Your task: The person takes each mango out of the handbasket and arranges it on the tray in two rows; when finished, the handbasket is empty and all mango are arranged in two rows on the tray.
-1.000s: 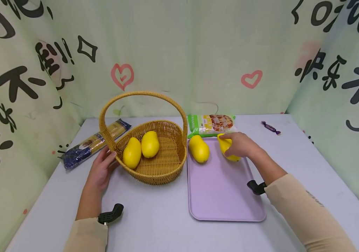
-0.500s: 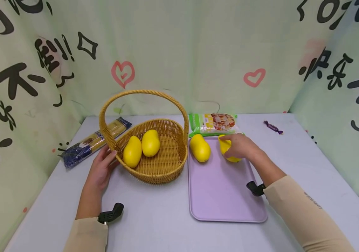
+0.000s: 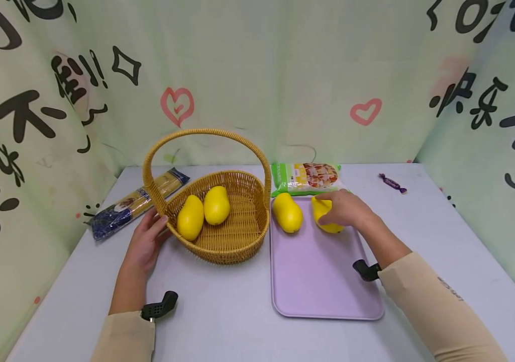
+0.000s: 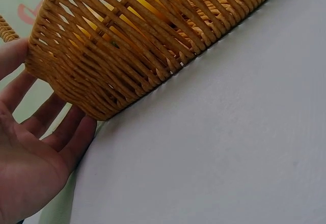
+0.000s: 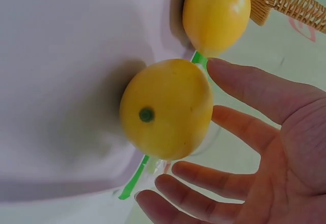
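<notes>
In the head view my left hand [image 3: 145,245] rests against the left side of a wicker basket [image 3: 239,246], its fingers stretched along the outer wall in the left wrist view. Two yellow mangoes lie inside the basket, one mango [image 3: 190,218] nearer that hand and another mango [image 3: 216,205] beside it. On the far part of a purple tray [image 3: 316,281] lies a third mango [image 3: 287,213]. My right hand [image 3: 347,208] hovers over a fourth mango [image 5: 165,109] to its right, fingers spread loosely around the fruit; thumb and index finger are close to its surface.
Behind the tray lies a green-and-white food packet [image 3: 304,178]. A long blue-and-gold packet [image 3: 137,203] lies left of the basket, partly behind its handle. A purple wrapped candy [image 3: 393,183] sits near the far right edge. A printed curtain [image 3: 271,85] closes off the back.
Beneath my right hand the mango has shifted slightly left and settled to a different angle. My left hand and the basket have barely moved; the view has shifted slightly.
</notes>
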`<state>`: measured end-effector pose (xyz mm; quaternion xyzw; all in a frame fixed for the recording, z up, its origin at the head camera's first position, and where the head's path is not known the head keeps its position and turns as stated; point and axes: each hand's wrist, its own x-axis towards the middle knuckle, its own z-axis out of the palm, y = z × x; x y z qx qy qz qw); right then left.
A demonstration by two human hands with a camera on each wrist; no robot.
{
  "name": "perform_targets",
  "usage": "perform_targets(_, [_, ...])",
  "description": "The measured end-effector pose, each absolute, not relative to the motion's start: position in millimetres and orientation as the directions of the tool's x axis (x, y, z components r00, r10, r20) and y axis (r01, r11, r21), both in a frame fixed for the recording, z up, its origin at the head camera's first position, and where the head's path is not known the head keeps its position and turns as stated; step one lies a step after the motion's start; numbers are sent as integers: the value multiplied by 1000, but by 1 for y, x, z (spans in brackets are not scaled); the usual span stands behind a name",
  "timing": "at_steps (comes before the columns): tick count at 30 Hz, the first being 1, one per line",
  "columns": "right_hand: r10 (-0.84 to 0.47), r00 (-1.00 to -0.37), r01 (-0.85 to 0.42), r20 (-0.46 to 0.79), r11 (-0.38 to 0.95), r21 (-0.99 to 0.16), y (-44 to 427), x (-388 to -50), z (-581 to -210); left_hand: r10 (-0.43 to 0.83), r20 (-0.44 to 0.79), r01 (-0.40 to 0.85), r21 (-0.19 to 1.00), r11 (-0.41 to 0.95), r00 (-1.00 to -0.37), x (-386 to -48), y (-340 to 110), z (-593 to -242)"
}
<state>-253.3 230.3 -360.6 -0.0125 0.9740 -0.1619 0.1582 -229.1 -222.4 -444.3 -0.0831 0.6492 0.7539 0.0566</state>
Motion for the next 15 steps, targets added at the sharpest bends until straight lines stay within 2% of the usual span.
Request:
perform_targets(6, [-87,-958,8,-275,945,-327,224,-250,-353,-31,-199,-191,969,-159,-980,-229,-224,-445])
perform_targets(15, [-163,-974,-98,-156,929,-358,203,-236,-329,-23,-188,-181,967,-178,-982,-230,-224,-447])
